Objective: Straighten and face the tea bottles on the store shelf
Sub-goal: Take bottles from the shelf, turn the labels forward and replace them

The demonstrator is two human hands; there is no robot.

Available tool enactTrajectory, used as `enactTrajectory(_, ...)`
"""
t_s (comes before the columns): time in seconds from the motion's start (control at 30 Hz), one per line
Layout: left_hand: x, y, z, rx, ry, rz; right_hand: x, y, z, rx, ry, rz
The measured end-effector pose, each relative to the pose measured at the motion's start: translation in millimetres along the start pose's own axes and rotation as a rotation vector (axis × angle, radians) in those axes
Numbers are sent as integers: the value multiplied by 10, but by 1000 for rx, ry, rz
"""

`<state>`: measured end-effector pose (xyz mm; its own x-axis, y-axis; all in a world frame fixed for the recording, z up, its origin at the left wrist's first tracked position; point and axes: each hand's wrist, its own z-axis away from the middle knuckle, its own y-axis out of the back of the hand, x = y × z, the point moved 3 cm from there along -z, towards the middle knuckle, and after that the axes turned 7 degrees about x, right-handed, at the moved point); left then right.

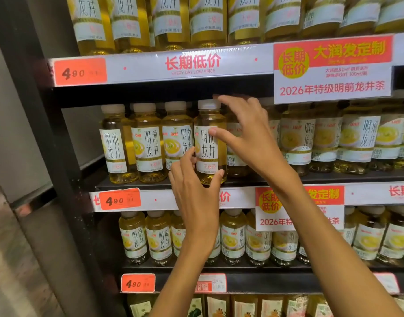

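A: Where do we find the bottle under adjustment?

B: On the middle shelf [242, 179], fourth from the left in the front row. The tea bottle [209, 143] stands upright at the shelf's near edge, its white label facing us, slightly forward of the three bottles [148, 143] to its left.

A: How do we describe the left hand [194, 191]?

B: The forearm rises from the lower centre. The hand cups the bottle's base from the front, thumb on the right side low down, fingers [189, 154] curled against the left side of the label. It grips the bottle.

A: And the right hand [249, 133]?

B: Its forearm enters from the lower right and reaches up and left. The thumb tip touches the upper right of the label; the other fingers are spread wide and nearly straight, arching past the white cap [206, 104]. We cannot tell whether they touch it.

A: Surroundings?

B: Orange 4.90 price tags [119, 200] on the shelf rails, and a red-and-white promotional sign [332, 69] at the upper right.
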<state>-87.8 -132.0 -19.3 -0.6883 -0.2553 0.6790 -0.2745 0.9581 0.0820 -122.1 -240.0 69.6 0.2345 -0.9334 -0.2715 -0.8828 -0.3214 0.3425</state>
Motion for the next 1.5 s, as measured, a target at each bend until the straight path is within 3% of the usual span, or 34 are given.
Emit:
enactTrajectory(0.33,36,-79,-25,84,-117,-161,86,-157,-64,-13,4,153)
enactTrajectory(0.47,61,-79,-22,93,-139,-162,145,-50,-63,120,-79,96)
enactTrajectory(0.57,102,-95,44,76,-191,-116,208,-53,-63,49,-144,291)
enactTrajectory(0.67,123,-122,103,41,-212,-70,223,-48,-49,3,-119,323)
enactTrajectory(0.8,114,-142,138,0,-196,-47,221,28,4,94,-41,203)
enactTrajectory(0.97,97,-137,155,-41,-198,-45,181,135,203,168,-25,-133)
enactTrajectory(1.27,125,-205,242,-214,-185,51,256,236,456,344,-226,-410)
enactTrajectory(1.5,215,-229,289,-274,-234,81,135,311,770,492,-262,-648)
